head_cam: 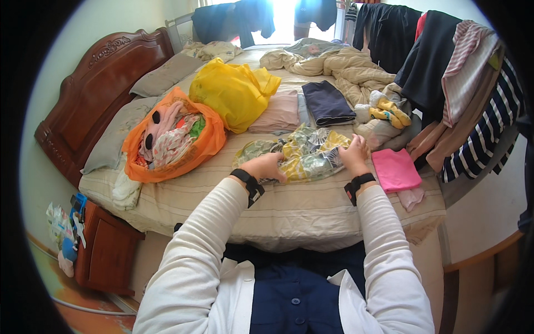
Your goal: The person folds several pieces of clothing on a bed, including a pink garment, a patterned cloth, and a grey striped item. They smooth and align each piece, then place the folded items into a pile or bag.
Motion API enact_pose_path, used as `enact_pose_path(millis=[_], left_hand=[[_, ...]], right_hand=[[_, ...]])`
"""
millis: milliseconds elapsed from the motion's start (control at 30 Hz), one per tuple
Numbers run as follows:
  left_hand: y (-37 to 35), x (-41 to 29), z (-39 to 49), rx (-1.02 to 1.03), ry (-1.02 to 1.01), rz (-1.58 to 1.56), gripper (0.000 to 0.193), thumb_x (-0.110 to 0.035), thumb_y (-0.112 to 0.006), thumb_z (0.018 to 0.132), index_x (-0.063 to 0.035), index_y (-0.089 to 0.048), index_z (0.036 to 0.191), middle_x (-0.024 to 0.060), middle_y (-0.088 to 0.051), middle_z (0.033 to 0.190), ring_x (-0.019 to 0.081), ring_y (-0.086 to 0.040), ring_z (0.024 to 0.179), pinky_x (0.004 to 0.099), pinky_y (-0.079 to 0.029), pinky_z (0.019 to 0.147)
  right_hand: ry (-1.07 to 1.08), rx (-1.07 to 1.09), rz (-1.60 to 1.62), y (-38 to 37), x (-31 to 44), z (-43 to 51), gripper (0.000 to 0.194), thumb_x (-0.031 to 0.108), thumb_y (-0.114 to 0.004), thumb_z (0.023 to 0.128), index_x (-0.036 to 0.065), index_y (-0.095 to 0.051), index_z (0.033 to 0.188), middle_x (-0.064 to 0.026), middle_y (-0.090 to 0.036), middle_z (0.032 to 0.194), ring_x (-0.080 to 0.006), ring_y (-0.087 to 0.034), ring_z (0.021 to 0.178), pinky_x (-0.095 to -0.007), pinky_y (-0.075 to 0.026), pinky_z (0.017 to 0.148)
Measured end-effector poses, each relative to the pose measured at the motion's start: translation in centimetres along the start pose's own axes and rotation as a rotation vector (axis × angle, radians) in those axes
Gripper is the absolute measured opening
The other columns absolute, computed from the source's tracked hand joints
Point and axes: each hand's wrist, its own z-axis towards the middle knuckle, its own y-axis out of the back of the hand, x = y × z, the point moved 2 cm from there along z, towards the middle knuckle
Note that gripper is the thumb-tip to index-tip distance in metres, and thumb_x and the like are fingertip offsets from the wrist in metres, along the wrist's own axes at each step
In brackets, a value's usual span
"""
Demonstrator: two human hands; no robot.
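Note:
A crumpled yellow, green and white patterned cloth (311,146) lies spread on the bed before me. My left hand (266,166) is at its near left part, thumb and fingers apart. At the cloth's right end, my right hand (353,155) has its fingers bent around the edge. Close to that hand lies a folded bright pink cloth (396,170), with a pale pink piece (411,198) under it. Beyond the patterned cloth are a folded pale pink garment (277,112) and a folded dark navy garment (328,102).
An orange bag (175,173) full of clothes and a yellow bag (229,92) stand left on the bed (300,217). Yellow socks (388,112) lie near a rumpled beige quilt (333,64). Clothes hang along the right, including a striped garment (479,133). A wooden nightstand (108,250) is lower left.

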Motion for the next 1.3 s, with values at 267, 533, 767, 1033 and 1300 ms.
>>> enact_pose_path(millis=[267,533,767,1033,1300], left_hand=[[-0.7,2.9,-2.2,-0.176,0.156,0.368,0.027,-0.009,-0.057,0.084,-0.0069,-0.064,0.110,0.0168,-0.066,0.106,0.0369,-0.062,0.101,0.0420,-0.052,0.084],[2.5,8.5,-4.4,-0.487,0.131,0.067,0.015,-0.012,-0.054,0.090,-0.0027,-0.062,0.098,0.0228,-0.065,0.090,0.0428,-0.062,0.087,0.0454,-0.050,0.074],[15.8,8.8,-2.6,-0.965,-0.156,0.054,0.022,-0.010,-0.069,0.084,-0.0027,-0.057,0.101,0.0207,-0.065,0.087,0.0403,-0.064,0.083,0.0419,-0.051,0.073],[28.5,3.1,-6.3,-0.844,-0.404,-0.687,0.036,-0.009,-0.075,0.085,0.0018,-0.059,0.115,0.0096,-0.069,0.104,0.0121,-0.065,0.090,0.0243,-0.053,0.075],[29.1,5.4,-3.1,-0.773,-0.341,-0.731,0.036,-0.009,-0.066,0.090,0.0004,-0.057,0.124,0.0076,-0.068,0.112,0.0137,-0.065,0.096,0.0272,-0.051,0.083]], right_hand=[[0.135,0.374,-0.171,-0.3,0.8,2.8,0.069,0.042,-0.076,0.077,0.000,-0.053,0.127,-0.0191,-0.062,0.123,-0.0344,-0.054,0.119,-0.0427,-0.040,0.102],[0.221,0.659,0.053,-0.7,2.3,6.4,0.035,0.020,-0.080,0.065,-0.003,-0.071,0.090,-0.0181,-0.072,0.091,-0.0300,-0.069,0.080,-0.0368,-0.054,0.072],[-0.093,0.087,1.001,6.5,7.0,15.5,0.032,0.008,-0.072,0.081,-0.002,-0.062,0.110,-0.0084,-0.067,0.097,-0.0160,-0.061,0.085,-0.0326,-0.050,0.072],[0.289,0.327,1.467,22.7,11.4,20.2,0.026,0.008,-0.070,0.087,0.000,-0.061,0.110,-0.0078,-0.068,0.099,-0.0177,-0.068,0.086,-0.0305,-0.056,0.079],[0.154,-0.037,1.009,20.2,10.3,20.7,0.045,0.004,-0.068,0.087,-0.002,-0.050,0.128,-0.0149,-0.064,0.111,-0.0177,-0.064,0.090,-0.0285,-0.053,0.079]])
